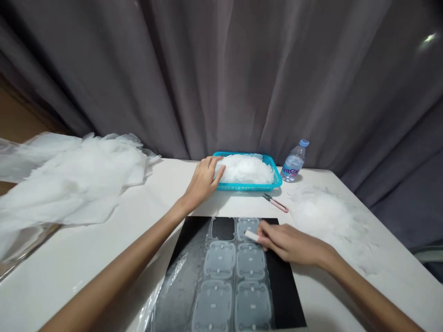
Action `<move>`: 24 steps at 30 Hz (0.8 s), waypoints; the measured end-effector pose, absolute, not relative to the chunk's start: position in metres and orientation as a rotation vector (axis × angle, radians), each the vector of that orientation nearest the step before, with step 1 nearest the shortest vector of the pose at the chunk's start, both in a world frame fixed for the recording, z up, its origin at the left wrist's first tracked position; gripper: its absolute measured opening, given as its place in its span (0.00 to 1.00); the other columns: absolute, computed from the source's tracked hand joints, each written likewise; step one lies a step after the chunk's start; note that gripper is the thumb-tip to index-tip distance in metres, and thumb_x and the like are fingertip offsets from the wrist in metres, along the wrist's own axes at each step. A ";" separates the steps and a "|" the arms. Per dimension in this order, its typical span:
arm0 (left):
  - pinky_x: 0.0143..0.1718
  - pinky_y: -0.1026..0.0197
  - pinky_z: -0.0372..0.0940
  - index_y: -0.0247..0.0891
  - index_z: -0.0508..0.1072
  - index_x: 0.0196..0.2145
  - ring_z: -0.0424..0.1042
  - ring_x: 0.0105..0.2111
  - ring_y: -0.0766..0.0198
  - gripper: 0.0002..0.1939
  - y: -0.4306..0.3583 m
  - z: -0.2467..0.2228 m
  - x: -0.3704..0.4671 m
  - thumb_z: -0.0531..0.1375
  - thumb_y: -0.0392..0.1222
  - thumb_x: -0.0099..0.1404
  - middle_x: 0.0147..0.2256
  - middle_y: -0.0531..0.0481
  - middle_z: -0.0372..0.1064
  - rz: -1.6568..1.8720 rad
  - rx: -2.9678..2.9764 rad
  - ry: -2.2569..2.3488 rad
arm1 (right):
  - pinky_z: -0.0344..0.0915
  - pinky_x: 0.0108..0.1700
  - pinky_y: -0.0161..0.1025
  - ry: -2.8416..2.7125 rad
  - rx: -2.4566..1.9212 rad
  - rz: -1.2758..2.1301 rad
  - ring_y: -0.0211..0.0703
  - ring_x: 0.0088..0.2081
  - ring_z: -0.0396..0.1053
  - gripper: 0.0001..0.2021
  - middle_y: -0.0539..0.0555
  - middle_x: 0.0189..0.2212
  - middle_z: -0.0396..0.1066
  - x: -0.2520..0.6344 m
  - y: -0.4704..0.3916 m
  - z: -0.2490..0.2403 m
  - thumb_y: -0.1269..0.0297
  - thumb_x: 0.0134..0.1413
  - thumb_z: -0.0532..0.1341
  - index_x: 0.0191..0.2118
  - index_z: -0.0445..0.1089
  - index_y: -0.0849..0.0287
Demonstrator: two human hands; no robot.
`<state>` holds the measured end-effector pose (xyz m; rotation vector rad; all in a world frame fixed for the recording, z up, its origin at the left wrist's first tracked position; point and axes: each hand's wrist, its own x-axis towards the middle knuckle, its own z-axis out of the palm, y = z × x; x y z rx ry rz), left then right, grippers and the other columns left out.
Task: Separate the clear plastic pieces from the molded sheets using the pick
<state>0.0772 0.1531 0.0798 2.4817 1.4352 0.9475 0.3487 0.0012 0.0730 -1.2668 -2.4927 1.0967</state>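
My left hand (205,179) reaches to the left end of a blue plastic basket (242,187), its thumb apart from the fingers and its fingertips at the heaped thin white pieces (245,168). In my right hand (287,240) is a short white stick-like tool (251,235), pinched between thumb and fingers; its tip is too small to make out. The tool is over the upper right panel of a clear plastic sheet (213,282) with rounded-square frosted panels in two columns. The upper left panel is a cut-out opening showing the black mat (289,295) underneath.
Pink-handled thread snips (276,203) lie in front of the basket. A water bottle (293,162) stands to its right. Loose white scraps (328,214) spread over the table's right side. A large pile of white translucent sheets (79,175) is at left. Grey curtain (221,78) hangs behind.
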 end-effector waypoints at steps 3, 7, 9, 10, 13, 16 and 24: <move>0.59 0.52 0.63 0.38 0.71 0.48 0.71 0.51 0.54 0.17 0.092 0.074 0.081 0.48 0.51 0.79 0.48 0.41 0.73 0.899 2.526 1.265 | 0.61 0.38 0.38 -2.184 -1.242 1.173 0.39 0.28 0.65 0.13 0.46 0.26 0.70 0.355 0.013 0.062 0.51 0.77 0.46 0.47 0.58 0.54; 0.60 0.49 0.64 0.42 0.69 0.56 0.72 0.55 0.51 0.19 0.031 0.052 0.090 0.58 0.55 0.76 0.56 0.42 0.71 0.546 2.535 0.883 | 0.58 0.31 0.36 -1.724 -1.278 1.122 0.39 0.26 0.62 0.22 0.44 0.23 0.64 0.356 0.028 0.041 0.41 0.68 0.59 0.49 0.68 0.57; 0.63 0.46 0.63 0.43 0.66 0.63 0.68 0.62 0.48 0.25 0.019 0.042 0.093 0.59 0.56 0.75 0.62 0.41 0.68 0.455 2.535 0.848 | 0.61 0.33 0.38 -1.653 -1.299 1.060 0.41 0.29 0.66 0.22 0.49 0.28 0.70 0.355 0.029 0.035 0.42 0.63 0.64 0.46 0.76 0.58; 0.64 0.45 0.62 0.43 0.64 0.65 0.66 0.64 0.48 0.27 0.017 0.038 0.093 0.58 0.57 0.75 0.64 0.41 0.67 0.425 2.541 0.843 | 0.64 0.35 0.39 -1.664 -1.292 1.021 0.43 0.32 0.68 0.21 0.52 0.31 0.73 0.354 0.028 0.034 0.43 0.62 0.65 0.43 0.78 0.58; 0.68 0.44 0.58 0.44 0.59 0.70 0.62 0.68 0.49 0.31 0.020 0.032 0.090 0.55 0.59 0.76 0.69 0.42 0.61 0.374 2.575 0.835 | 0.69 0.35 0.41 -1.720 -1.248 0.991 0.44 0.34 0.71 0.20 0.56 0.35 0.76 0.354 0.020 0.036 0.45 0.64 0.64 0.38 0.82 0.58; 0.70 0.42 0.55 0.44 0.55 0.73 0.60 0.69 0.48 0.35 0.026 0.030 0.086 0.54 0.61 0.76 0.71 0.42 0.58 0.357 2.632 0.851 | 0.72 0.29 0.38 -1.708 -1.184 1.168 0.38 0.27 0.72 0.23 0.56 0.36 0.74 0.353 0.010 0.045 0.44 0.66 0.62 0.38 0.82 0.60; 0.70 0.40 0.54 0.39 0.62 0.68 0.60 0.69 0.45 0.35 0.026 0.029 0.078 0.56 0.64 0.74 0.69 0.38 0.61 0.392 2.708 0.918 | 0.72 0.50 0.41 -1.942 -1.076 1.194 0.45 0.44 0.76 0.09 0.55 0.41 0.78 0.346 0.001 0.050 0.57 0.63 0.68 0.39 0.80 0.57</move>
